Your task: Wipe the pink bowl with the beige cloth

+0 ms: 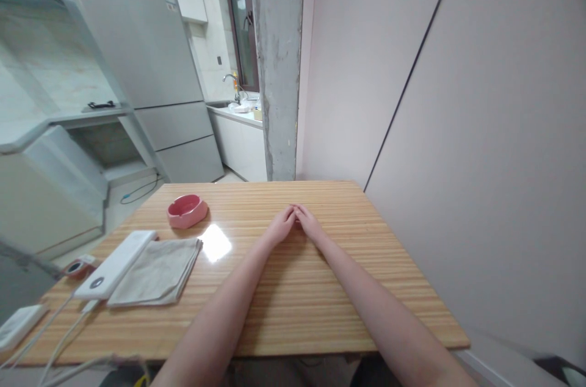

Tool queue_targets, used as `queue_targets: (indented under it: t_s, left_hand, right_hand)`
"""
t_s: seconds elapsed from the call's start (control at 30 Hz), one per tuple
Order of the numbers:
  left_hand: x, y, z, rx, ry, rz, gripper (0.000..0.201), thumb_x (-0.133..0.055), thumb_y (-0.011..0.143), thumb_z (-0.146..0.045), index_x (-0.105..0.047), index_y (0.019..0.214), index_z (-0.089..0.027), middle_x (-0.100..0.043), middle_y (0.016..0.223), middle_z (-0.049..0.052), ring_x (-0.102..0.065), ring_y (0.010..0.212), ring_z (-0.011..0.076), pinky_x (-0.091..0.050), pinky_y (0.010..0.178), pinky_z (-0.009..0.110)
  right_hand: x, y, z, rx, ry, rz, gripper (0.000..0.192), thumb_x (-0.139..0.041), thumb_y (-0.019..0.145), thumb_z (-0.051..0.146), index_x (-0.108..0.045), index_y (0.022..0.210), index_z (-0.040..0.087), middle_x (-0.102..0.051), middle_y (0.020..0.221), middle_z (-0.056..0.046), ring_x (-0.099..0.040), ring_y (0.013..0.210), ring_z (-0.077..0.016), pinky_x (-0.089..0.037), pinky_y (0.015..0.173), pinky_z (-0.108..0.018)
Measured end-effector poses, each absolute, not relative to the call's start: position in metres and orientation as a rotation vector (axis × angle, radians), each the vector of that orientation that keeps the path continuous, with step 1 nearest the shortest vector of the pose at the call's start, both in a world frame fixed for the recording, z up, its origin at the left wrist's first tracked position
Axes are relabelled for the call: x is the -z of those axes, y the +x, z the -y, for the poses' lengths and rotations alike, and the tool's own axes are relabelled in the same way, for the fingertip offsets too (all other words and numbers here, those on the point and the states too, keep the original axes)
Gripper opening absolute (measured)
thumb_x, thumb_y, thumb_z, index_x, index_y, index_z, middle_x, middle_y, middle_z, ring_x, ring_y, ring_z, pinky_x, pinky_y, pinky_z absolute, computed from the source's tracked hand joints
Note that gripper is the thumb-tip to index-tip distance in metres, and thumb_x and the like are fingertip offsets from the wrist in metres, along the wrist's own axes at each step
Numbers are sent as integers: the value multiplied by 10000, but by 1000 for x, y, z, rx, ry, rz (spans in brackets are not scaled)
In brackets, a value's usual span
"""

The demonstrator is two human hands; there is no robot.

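Note:
My left hand (281,224) and my right hand (309,222) rest on the wooden table (366,240), their fingertips meeting at the middle. The fingers of both reach forward, fairly straight, and I see no object in either hand. Some fingers are hidden under the hands. Left of my left hand, a folded grey cloth (155,271) lies against a long white device (116,265) with a round dark spot. Farther back on that side stands a pink ashtray (187,211) with notches in its rim.
White cables (61,341) run off the table's front left. A white power strip (21,326) and a small roll-shaped item (79,268) sit at the left edge. A wall (439,130) borders the right; a grey pillar (280,69) and refrigerator (137,45) stand beyond.

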State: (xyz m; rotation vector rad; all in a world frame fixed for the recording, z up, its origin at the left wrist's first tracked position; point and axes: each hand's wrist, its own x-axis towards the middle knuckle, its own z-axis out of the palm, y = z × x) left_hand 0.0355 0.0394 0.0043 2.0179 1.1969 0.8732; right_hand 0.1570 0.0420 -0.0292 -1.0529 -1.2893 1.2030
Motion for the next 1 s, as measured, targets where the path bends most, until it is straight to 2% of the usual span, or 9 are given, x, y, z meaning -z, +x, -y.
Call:
queue_targets:
  t_s: [0.1,0.23,0.8,1.0]
  left_hand:
    - [17,37,-43,-877,2060,-1158,292,-414,831,-156,-657,991,-134,-701,1043,125,-631,989,223,-470,930,368]
    - [23,32,-41,-868,2069,-1053,331,-415,772,-115,-665,989,-112,-705,1014,125,-634,946,217,-486,899,352]
    - [19,30,-40,-870,2068,-1070,332,-427,763,-111,-678,978,-128,-713,996,108,-639,933,212,-490,893,344]
    - [17,35,-36,-859,2099,-1087,312,-420,778,-90,-674,957,-132,-719,973,98,-643,899,202,-503,845,330]
  right_hand:
    - [27,156,-38,-1035,-1108,1471,259,-570,812,414,-632,984,231,-681,1031,-35,-597,1043,-196,-439,990,-365]
    - [26,155,-33,-955,-1152,1580,249,-546,822,382,-622,992,216,-672,1018,-43,-600,1017,-204,-435,971,-366]
    - [22,155,-32,-1000,-1172,1563,212,-548,821,364,-618,975,235,-677,985,-17,-602,994,-196,-442,955,-355]
    - [19,154,-30,-1010,-1174,1559,211,-568,814,379,-624,961,238,-677,991,-20,-602,1005,-197,-438,977,-365]
